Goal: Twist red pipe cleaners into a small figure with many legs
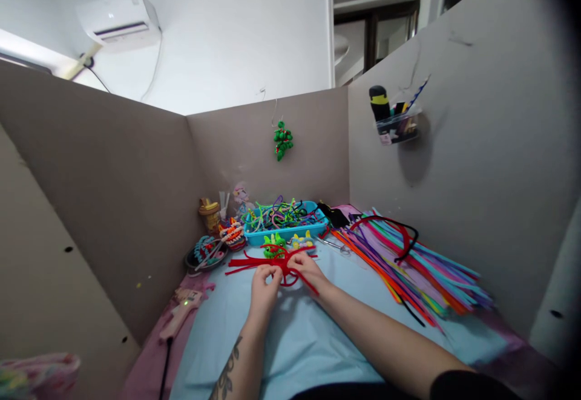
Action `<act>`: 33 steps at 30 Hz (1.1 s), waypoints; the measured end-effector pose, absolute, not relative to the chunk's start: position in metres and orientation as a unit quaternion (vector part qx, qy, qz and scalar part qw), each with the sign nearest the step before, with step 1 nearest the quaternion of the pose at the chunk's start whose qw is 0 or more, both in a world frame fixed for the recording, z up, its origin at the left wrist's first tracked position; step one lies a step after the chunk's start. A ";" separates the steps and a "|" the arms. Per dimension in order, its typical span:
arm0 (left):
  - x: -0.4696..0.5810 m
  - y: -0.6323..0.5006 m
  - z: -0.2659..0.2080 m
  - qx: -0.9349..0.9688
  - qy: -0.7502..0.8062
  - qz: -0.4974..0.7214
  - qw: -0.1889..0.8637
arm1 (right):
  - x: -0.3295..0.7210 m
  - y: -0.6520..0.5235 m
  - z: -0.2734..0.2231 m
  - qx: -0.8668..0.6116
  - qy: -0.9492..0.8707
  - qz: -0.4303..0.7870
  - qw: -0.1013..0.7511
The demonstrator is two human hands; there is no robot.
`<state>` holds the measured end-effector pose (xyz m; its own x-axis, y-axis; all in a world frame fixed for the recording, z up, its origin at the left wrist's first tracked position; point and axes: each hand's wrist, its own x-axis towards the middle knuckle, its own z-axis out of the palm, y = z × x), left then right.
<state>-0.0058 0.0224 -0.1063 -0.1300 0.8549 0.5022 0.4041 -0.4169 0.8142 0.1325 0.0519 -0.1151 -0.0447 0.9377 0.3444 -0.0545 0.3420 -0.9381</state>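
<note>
A cluster of red pipe cleaners (247, 262) is held above the blue cloth, its strands sticking out to the left and curling into loops near the middle. My left hand (265, 282) pinches it from the near left side. On the right, my right hand (303, 265) grips the same bundle with fingers closed, and one red strand runs down past the wrist. The exact spot where the fingertips meet the strands is partly hidden. Just behind the bundle sit a green pipe-cleaner figure (274, 245) and a yellow and blue one (301, 241).
A blue tray (285, 234) of tangled pipe cleaners stands at the back. Many coloured pipe cleaners (408, 261) lie at right, near scissors (333, 243). At left are a dark bowl (193, 262), an orange-and-white figure (232, 234) and a pink glue gun (181, 315). Grey partitions (267, 109) surround the table.
</note>
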 end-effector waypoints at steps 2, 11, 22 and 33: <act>-0.006 0.024 -0.107 0.630 0.502 0.559 0.200 | 0.133 0.051 -0.112 -0.378 -0.578 0.449 0.567; -0.008 0.022 -0.105 0.620 0.507 0.577 0.160 | 0.133 0.048 -0.106 -0.363 -0.506 0.537 0.569; 0.001 0.012 -0.103 0.583 0.471 0.605 0.269 | 0.130 0.055 -0.113 -0.338 -0.451 0.565 0.603; -0.001 0.015 -0.099 0.513 0.427 0.637 0.386 | 0.127 0.045 -0.111 -0.323 -0.506 0.544 0.586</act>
<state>-0.0008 0.0151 -0.0992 -0.1755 0.9300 0.3230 -0.0538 -0.3366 0.9401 0.1268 0.0453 -0.1108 -0.1042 0.9647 0.2420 -0.3110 0.1995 -0.9293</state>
